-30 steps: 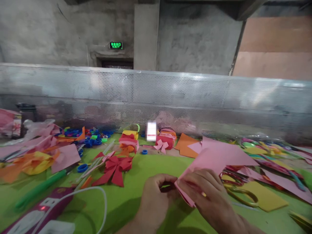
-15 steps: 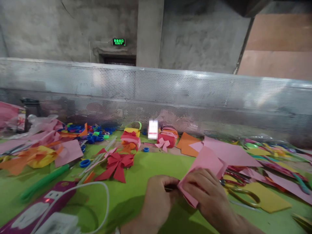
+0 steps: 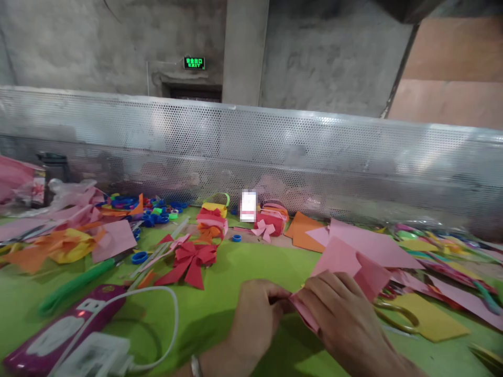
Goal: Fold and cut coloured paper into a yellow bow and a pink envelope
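My left hand (image 3: pixel 254 317) and my right hand (image 3: pixel 341 320) meet low in the middle over the green table (image 3: pixel 220 319). Both pinch a folded pink paper sheet (image 3: pixel 346 264) that rises up and to the right from between the fingers. The left fingers are curled on the sheet's lower left corner; the right hand covers its lower edge with fingers pressed on it. Part of the sheet is hidden under my right hand.
A red paper bow (image 3: pixel 189 262) lies left of centre, a magenta power strip (image 3: pixel 58 335) with a white cable at the lower left. Red-and-yellow scissors (image 3: pixel 396 313) sit on yellow paper (image 3: pixel 430 320) at the right. Coloured sheets, blue rings and small paper boxes lie along a perforated metal barrier (image 3: pixel 251 152).
The pink sheet has been folded lower and flatter, with a flap now bent over to the right. Both hands stayed together on it, shifting slightly.
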Tool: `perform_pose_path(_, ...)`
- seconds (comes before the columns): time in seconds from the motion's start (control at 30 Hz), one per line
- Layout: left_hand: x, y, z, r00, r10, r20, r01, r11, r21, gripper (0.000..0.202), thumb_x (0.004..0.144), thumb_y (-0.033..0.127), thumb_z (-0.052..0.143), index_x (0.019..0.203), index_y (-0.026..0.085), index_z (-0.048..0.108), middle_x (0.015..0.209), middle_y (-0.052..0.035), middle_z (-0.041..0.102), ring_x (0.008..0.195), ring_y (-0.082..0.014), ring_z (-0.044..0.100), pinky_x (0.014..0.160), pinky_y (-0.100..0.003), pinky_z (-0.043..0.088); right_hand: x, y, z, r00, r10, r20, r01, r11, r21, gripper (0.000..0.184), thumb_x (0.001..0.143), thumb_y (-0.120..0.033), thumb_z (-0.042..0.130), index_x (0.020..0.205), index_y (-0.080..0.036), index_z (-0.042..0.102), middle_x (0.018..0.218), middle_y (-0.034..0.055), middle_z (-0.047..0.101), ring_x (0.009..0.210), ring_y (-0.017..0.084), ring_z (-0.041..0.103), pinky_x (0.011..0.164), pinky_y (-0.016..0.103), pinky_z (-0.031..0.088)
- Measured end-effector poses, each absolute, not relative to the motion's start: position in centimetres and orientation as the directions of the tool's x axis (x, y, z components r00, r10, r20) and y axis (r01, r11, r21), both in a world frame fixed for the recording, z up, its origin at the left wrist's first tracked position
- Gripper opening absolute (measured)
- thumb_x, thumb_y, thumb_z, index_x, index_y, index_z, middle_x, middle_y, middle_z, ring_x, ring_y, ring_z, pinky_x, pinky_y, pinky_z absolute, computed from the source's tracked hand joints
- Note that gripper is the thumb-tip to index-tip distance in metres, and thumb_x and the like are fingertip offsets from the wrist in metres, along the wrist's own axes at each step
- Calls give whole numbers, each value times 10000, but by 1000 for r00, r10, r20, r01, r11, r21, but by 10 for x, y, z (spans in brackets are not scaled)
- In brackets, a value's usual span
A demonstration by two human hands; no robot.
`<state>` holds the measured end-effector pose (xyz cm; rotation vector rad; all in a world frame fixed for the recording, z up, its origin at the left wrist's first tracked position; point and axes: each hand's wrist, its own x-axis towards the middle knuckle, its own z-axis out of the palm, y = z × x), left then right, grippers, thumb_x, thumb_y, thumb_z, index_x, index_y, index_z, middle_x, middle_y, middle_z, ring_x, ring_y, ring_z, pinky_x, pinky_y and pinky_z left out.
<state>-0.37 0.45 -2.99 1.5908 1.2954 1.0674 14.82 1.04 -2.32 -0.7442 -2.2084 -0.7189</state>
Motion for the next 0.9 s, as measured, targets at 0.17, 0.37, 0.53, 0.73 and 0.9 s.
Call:
perform_pose_path(0.17,-6,4,-27,178,965,191,414,-250,875,228,742,244,557,613,185,736,501,16,576,508,-103,425,522,-230,305,152,9,-15,-617,240,749,666,666,336,491,980,-292,247,659,-183,602,610,22,548,641,174,435,610,311,243)
perform_pose_path(0.37,-6,3,-28,199,944,264,406,-325,854,199,642,85,563,663,186,734,612,4,650,586,-119,515,573,-223,349,158,12,-10,-611,210,764,651,683,333,537,977,-323,232,615,-186,604,584,23,544,645,174,431,603,296,252)
perform_pose_path(0.53,-5,-1,-26,154,962,224,351,-265,898,200,589,58,574,664,160,728,632,5,648,608,-124,539,587,-217,388,159,14,-12,-618,212,757,638,698,325,436,961,-219,339,604,-185,588,583,6,543,636,160,436,598,290,256)
perform_pose_path(0.73,-7,2,-21,17,998,66,285,-68,956,85,580,168,677,646,136,719,622,-33,678,567,-137,556,545,-237,405,174,12,3,-546,335,768,695,692,193,339,851,-62,372,703,-214,636,669,19,594,695,171,486,619,300,304)
perform_pose_path(0.9,-7,5,-23,5,999,41,189,-42,981,93,557,184,691,633,135,712,618,-38,682,564,-131,554,538,-233,395,175,4,9,-565,390,727,634,769,80,128,859,-297,517,876,-234,627,848,28,621,802,195,517,674,305,367)
